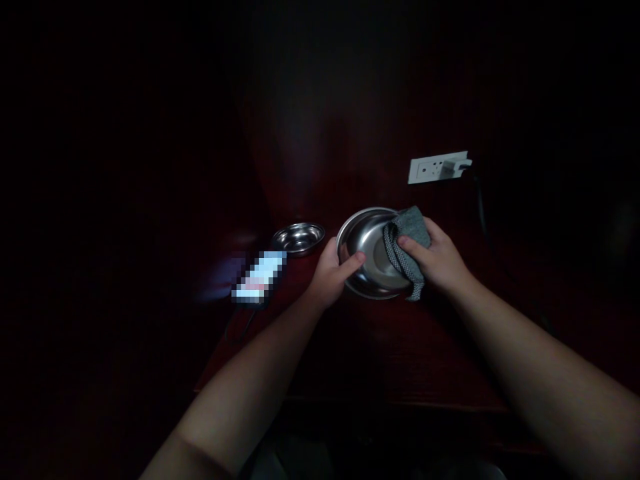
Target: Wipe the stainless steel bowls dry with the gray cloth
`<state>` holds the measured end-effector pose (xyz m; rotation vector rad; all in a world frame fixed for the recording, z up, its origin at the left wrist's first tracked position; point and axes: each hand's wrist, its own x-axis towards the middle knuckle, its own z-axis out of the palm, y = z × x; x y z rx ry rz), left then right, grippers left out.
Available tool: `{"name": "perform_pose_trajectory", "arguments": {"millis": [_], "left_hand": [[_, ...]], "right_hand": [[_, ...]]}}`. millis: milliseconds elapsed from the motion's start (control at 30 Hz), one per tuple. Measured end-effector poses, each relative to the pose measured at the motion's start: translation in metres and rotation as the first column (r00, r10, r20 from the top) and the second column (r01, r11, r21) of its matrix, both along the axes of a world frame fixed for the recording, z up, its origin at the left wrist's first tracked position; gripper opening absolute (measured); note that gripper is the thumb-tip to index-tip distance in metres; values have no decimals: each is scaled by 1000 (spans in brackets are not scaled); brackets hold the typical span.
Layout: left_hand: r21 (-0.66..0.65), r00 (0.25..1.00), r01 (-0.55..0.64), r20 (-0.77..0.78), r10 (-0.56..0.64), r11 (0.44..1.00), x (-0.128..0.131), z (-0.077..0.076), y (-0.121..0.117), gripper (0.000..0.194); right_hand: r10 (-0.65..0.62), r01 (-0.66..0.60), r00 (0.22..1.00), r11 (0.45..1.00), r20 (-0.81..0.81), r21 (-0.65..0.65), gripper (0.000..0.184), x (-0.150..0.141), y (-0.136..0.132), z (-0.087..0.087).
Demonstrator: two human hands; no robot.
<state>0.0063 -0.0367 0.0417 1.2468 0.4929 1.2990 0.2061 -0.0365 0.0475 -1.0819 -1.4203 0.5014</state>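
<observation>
- L hand pinching rim of round, shiny steel bowl, thumb inside
- R hand gripping grey-green woven cloth over bowl's R side
- Bowl btwn hands, tilted
- Smaller round steel dish just past L hand
- Shifting cloth calls for firm L grip, prob.

No text, label, brand, number or sign can be read (the lit screen, toward eight o'clock from the middle of the view, is pixelated past reading).
</observation>
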Motion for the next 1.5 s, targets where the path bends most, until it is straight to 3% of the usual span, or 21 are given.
{"name": "perform_pose_trajectory", "arguments": {"millis": [167,700,867,1033,1133,1267,1500], "left_hand": [[48,995,-80,-50,82,996,0,5,3,41],[79,988,-42,-146,54,996,-6,3,10,39],[-29,999,-17,36,18,999,-4,0,12,39],[-170,970,154,214,-116,973,-3,1,9,39],[-118,976,152,174,-130,981,-1,-3,6,41],[-2,998,65,13,-65,998,2,-11,6,59],[54,999,23,-28,-21,998,2,-13,14,53]], "right_hand": [[50,-50,998,999,38,-15,54,-1,-1,1],[73,-88,980,994,187,69,55,-3,-8,9],[87,-88,996,996,8,23,51,-3,-1,4],[-7,3,989,1000,-150,-28,45,-4,3,0],[-53,47,985,998,-167,-39,48,-3,5,-1],[-25,22,994,999,-103,-31,48,2,10,-6],[-25,24,997,999,-71,-21,49,5,14,-9]]}}
